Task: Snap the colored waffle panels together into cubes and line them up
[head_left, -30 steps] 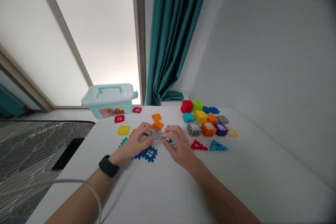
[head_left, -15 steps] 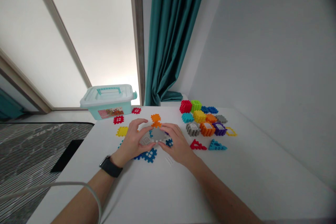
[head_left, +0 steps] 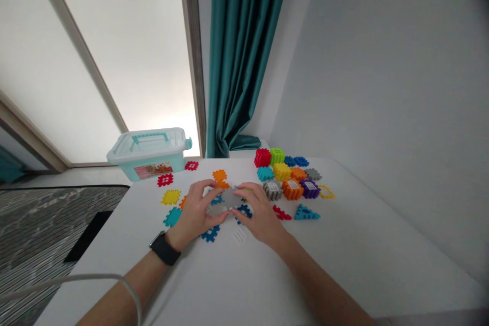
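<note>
My left hand (head_left: 198,209) and my right hand (head_left: 261,212) face each other above the middle of the table, thumbs low and fingertips high. Between them are grey toothed building tiles (head_left: 229,198), gripped at the edges. The thumb tips nearly meet at the lower edge. Whether the grey pieces are joined cannot be made out. Beneath and around the hands lie dark blue tiles (head_left: 211,234), partly covered. Just beyond are orange toothed pieces (head_left: 220,176). A teal tile (head_left: 172,217) lies beside my left hand, and a red triangular piece (head_left: 281,213) beside my right.
A lidded turquoise box (head_left: 153,155) stands at the back left, near red tiles (head_left: 165,180) and a yellow tile (head_left: 170,196). Stacked coloured tiles (head_left: 292,189) and a blue triangular piece (head_left: 306,212) occupy the right. A pale cable (head_left: 130,285) crosses my left forearm.
The view has shifted slightly, so the table items appear further left. The grey pieces have tilted between my hands, and the printed pattern on the left one no longer shows clearly.
</note>
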Motion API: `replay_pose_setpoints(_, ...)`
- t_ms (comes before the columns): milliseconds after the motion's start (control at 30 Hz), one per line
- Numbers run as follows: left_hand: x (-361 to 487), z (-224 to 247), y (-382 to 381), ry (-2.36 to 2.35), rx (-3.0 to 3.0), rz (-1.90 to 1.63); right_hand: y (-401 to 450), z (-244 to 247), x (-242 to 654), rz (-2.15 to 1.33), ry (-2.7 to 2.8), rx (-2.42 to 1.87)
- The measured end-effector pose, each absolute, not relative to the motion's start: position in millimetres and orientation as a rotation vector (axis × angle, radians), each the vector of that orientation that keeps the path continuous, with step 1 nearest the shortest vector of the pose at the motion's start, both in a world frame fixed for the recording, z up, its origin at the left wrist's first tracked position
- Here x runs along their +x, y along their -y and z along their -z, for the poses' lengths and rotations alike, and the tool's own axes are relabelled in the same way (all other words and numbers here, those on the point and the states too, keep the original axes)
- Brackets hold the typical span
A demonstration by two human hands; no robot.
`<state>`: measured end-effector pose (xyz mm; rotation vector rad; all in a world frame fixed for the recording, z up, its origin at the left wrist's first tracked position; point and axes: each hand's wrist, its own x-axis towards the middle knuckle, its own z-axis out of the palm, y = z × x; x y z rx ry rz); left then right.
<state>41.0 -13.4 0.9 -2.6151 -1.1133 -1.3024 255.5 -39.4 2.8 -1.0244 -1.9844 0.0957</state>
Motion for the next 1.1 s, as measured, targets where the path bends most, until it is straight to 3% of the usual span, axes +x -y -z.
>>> replay_pose_setpoints(567,160,-6,-6,0.983,-2.814,1.292,55,3,358,0.148,1.824,-1.262)
replay_pose_setpoints(1100,233,-19,-37,0.810,-2.974,1.110,21,13,493,0.104,1.702,-1.506)
